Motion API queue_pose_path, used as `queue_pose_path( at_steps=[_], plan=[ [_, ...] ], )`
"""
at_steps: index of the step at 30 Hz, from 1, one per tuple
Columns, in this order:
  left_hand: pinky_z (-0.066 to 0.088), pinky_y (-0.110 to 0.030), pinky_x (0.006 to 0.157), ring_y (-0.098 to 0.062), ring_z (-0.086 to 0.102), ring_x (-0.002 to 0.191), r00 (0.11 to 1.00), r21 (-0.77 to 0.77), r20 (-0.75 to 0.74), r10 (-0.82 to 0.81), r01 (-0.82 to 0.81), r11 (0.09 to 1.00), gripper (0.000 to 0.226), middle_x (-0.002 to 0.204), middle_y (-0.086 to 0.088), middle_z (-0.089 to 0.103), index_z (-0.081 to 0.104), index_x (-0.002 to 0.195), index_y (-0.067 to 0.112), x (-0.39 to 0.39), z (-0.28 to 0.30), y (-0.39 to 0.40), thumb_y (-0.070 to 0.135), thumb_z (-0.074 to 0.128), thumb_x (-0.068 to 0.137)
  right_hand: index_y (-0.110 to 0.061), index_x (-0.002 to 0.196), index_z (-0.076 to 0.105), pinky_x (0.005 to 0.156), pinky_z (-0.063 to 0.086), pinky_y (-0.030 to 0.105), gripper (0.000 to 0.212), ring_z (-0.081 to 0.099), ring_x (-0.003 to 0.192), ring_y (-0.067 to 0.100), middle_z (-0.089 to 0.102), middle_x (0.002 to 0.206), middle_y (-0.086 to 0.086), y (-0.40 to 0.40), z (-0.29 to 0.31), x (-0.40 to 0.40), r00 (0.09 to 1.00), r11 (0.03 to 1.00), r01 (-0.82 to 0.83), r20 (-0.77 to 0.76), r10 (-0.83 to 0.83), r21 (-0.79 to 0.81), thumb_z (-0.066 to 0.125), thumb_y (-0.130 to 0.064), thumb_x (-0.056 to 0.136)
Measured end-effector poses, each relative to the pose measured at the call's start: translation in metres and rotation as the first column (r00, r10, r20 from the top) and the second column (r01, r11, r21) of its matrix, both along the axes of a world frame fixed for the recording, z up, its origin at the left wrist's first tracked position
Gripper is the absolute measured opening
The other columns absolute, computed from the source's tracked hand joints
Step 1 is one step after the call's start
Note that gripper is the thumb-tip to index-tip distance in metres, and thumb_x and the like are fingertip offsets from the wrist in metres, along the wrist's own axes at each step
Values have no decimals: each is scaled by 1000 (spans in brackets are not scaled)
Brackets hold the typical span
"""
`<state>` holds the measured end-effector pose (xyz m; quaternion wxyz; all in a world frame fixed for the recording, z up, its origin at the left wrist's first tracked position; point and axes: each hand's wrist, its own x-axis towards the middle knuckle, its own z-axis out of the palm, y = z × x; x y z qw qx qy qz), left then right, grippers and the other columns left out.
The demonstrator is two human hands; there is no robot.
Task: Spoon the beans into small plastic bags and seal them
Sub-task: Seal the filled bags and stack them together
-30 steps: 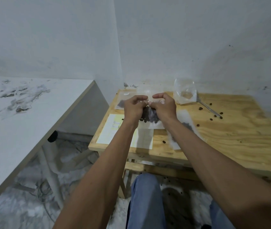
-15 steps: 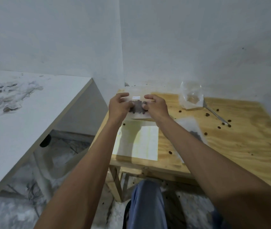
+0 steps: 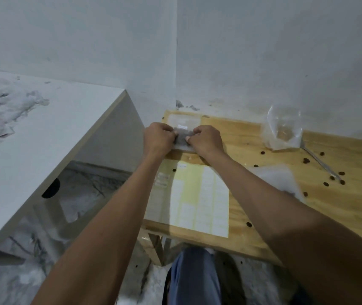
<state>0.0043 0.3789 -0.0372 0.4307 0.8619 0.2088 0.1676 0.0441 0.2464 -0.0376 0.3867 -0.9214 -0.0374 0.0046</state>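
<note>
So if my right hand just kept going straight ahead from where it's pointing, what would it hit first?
Your right hand points up and left across the wooden table, pinching the small clear plastic bag of dark beans. Straight on, it would probably meet your left hand first, gripping the bag's other side; depth is hard to judge.

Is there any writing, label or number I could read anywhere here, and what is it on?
No text here can be read.
Yellow and white sheet: printed blocks and small labels, too blurred to read.
Small bag of beans, pinched by the left hand and right hand: white patch near its top, nothing readable.
Clear bag: no print visible.
</note>
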Motion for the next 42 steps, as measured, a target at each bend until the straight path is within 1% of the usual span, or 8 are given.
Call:
queue_pose_path(
  at_steps=[9,18,20,25,28,34,37,42],
  plan=[
    [50,-41,102,-27,59,120,997,132,74,-9,-1,991,30,125,-8,68,76,113,14,-13,5,-9,32,68,90,-23,125,70,87,47,29,36,61,117,23,60,136,3,-14,18,-9,999,999,20,34,-19,-39,71,-36,92],
    [40,-28,58,-19,60,69,969,77,-41,-242,245,967,25,71,3,62,56,80,15,-42,46,-99,31,72,90,-17,82,70,74,60,38,10,70,88,26,74,93,3,-118,75,-50,979,984,174,97,-177,33,66,-20,90],
    [53,-34,61,-25,66,71,935,90,-137,-326,340,936,31,77,-4,66,52,78,14,-54,54,-123,35,73,90,-11,75,64,73,60,45,17,71,85,32,75,91,14,-149,78,-65,978,979,201,55,-200,-15,67,-21,88],
    [64,-44,68,-27,73,72,879,122,-304,-367,417,901,36,85,-9,69,61,89,9,-90,56,-179,42,75,89,-10,91,68,54,43,27,26,64,74,24,67,83,4,-201,73,-106,977,963,193,-59,-207,-189,71,-34,82],
    [63,-44,71,-29,70,75,906,149,-281,-316,367,918,38,84,-12,69,63,84,6,-103,47,-199,38,83,81,-11,95,65,50,35,26,25,59,70,22,64,88,5,-214,64,-126,970,932,191,-88,-228,-309,71,-33,84],
    [49,-33,60,-26,63,76,967,206,-166,-194,227,952,26,84,-9,66,64,85,6,-113,36,-221,25,81,81,-11,83,55,66,50,34,23,61,79,28,57,81,6,-216,51,-140,952,906,262,-66,-299,-333,70,-27,90],
    [48,-31,60,-25,63,77,977,118,-110,-183,195,974,21,82,-7,65,61,79,7,-109,36,-225,15,81,81,-11,86,60,68,53,34,17,67,87,31,65,89,9,-216,52,-141,945,915,306,-31,-325,-265,70,-25,89],
    [44,-30,56,-23,56,61,985,-329,11,-171,165,930,39,64,-5,58,50,63,13,-96,47,-212,-1,82,78,-12,79,63,54,47,29,11,64,72,22,69,81,5,-223,61,-128,954,949,300,-23,-299,93,64,-8,88]
  ],
)
